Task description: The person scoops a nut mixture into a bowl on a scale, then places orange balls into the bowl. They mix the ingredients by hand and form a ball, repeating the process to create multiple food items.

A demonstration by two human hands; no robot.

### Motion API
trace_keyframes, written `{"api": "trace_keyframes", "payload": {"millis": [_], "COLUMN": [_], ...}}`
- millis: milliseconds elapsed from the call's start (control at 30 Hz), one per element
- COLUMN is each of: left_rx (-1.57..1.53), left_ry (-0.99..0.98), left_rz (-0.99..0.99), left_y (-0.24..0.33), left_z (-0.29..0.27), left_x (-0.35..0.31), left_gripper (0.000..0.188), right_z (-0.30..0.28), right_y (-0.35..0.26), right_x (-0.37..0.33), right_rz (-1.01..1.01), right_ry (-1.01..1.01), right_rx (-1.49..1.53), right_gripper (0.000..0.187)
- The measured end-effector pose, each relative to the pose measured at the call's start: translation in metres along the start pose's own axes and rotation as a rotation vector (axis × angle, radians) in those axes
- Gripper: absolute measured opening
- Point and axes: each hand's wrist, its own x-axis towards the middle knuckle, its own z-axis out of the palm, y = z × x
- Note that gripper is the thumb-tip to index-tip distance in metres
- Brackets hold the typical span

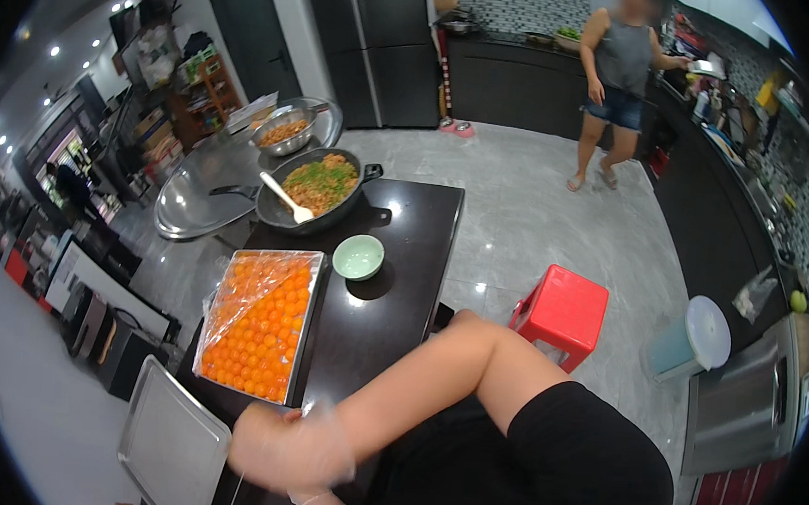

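Observation:
My right arm (415, 383) reaches across from the right in a black sleeve, with thin clear plastic around the hand. My right hand (323, 447) overlaps my left hand (258, 443) at the table's near end. The left wrist carries a pale band. Both sets of fingers are mostly hidden or blurred, so their grip cannot be made out. Just beyond them lies a metal tray (312, 326) filled with round orange balls (255, 345) that look like egg yolks. Clear plastic wrap (250, 275) covers part of them.
On the dark table (372, 325) are a green bowl (359, 257) and a black pan (333, 216) of food with a white spatula (283, 194). A bare metal tray (171, 433) sits left. A red stool (563, 308) and lidded bin (691, 339) stand right. Another person (624, 62) stands at the far counter.

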Motion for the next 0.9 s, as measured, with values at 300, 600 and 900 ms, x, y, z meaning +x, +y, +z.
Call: {"api": "trace_keyframes", "payload": {"millis": [300,600,900], "left_rx": [-0.013,0.081,0.047], "left_ry": [-0.162,-0.17,-0.119], "left_rz": [-0.025,0.014,0.075], "left_y": [0.001,0.016,0.022], "left_z": [0.008,0.042,0.026], "left_x": [0.024,0.042,0.008], "left_gripper": [0.042,0.039,0.04], "right_z": [0.018,0.016,-0.03], "right_y": [0.052,0.045,0.061], "right_x": [-0.257,-0.302,-0.263], "right_rz": [1.141,1.244,1.022], "right_ry": [0.096,0.51,0.692], "right_rx": [0.502,0.73,1.134], "right_gripper": [0.045,0.038,0.028]}}
